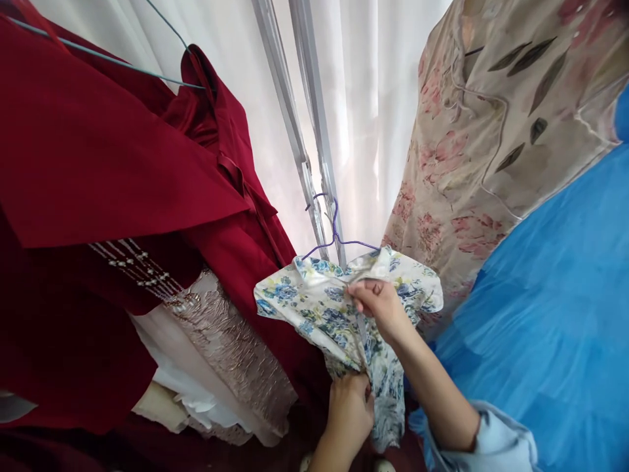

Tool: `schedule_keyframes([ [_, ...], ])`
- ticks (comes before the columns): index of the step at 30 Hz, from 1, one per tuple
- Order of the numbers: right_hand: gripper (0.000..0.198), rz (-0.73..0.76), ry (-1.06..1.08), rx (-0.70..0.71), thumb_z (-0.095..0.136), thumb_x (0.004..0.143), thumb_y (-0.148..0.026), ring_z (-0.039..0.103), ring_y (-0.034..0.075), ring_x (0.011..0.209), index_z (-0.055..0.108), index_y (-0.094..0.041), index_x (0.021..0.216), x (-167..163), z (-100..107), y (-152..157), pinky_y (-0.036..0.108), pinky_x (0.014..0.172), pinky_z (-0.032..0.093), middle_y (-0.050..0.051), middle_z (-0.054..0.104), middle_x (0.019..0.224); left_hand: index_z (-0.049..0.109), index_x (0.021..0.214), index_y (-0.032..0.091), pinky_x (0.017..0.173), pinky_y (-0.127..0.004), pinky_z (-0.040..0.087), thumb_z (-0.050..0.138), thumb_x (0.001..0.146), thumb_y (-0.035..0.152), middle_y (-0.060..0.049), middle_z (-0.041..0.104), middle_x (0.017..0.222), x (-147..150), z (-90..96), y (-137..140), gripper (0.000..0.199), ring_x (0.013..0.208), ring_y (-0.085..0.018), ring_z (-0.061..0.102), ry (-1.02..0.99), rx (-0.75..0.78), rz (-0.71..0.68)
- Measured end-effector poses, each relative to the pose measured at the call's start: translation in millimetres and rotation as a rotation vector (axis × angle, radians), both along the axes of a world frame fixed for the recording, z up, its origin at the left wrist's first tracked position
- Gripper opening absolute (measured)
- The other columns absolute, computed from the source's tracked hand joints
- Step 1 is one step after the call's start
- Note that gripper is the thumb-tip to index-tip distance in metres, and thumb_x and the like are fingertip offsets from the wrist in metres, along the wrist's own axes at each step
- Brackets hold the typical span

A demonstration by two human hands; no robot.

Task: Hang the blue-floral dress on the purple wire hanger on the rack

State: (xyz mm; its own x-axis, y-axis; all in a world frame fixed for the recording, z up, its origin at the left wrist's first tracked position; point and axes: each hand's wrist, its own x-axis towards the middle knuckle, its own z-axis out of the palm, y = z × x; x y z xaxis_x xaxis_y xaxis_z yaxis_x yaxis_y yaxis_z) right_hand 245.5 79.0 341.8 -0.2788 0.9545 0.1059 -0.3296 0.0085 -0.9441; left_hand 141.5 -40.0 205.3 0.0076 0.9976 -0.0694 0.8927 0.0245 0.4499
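- My right hand (pixel 376 305) pinches the collar of the small floral dress (pixel 344 314), which hangs on a purple hanger (pixel 337 233) between the bigger garments.
- My left hand (pixel 348 413) grips its lower fabric shut; best kept taut and steady.
- The red robe (pixel 122 183), the beige floral gown (pixel 491 131) and the blue tulle (pixel 550 314) crowd close.
- A metal pole (pixel 304 131) stands just behind the hanger hook.

dark red garment (pixel 98 164) at left, beige floral dress (pixel 491 131) and blue tulle (pixel 550 314) at right, white curtain (pixel 363 98) behind
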Motion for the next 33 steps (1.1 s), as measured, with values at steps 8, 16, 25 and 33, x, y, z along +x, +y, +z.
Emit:
schedule_keyframes([
  [8,0.020,-0.146,0.153,0.114,0.068,0.083,-0.034,0.033,0.007,0.044,0.067,-0.014,0.079,-12.0,34.8,-3.5,0.021,0.043,0.022,-0.005,0.053,0.049,0.073,0.082,0.017,0.071,-0.031,0.049,0.067,0.073,0.020,-0.006,0.074,0.081,1.9,-14.7,10.9,0.011,0.078,-0.024,0.068,-0.406,-0.260,-0.091],
  [16,0.023,-0.101,-0.037,0.095,0.063,0.088,-0.036,0.035,0.007,0.043,0.062,-0.015,0.079,-0.2,9.5,-24.0,0.020,0.044,0.024,-0.006,0.052,0.048,0.050,0.128,0.021,0.068,-0.025,0.049,0.051,0.098,0.030,0.002,0.060,0.076,-57.6,99.3,60.0,0.031,0.065,-0.013,0.058,-0.814,0.657,0.005],
  [25,0.023,-0.077,-0.145,0.237,0.063,0.084,-0.037,0.023,0.006,0.045,0.055,-0.017,0.076,-7.4,14.2,6.0,0.022,0.045,0.016,-0.010,0.034,0.051,0.060,0.082,0.018,0.062,-0.021,0.046,0.056,0.096,0.026,0.002,0.063,0.066,-50.4,180.9,106.0,0.017,0.058,-0.011,0.060,-0.424,0.876,-0.224],
  [33,0.024,-0.025,-0.270,0.063,0.058,0.085,-0.038,0.026,0.008,0.049,0.057,-0.016,0.077,-1.4,-64.3,-14.7,0.024,0.048,0.017,-0.008,0.034,0.055,0.058,0.078,0.015,0.063,-0.020,0.048,0.060,0.093,0.031,0.002,0.060,0.063,-116.1,186.0,111.9,0.022,0.060,-0.010,0.059,-0.761,1.167,0.277],
])
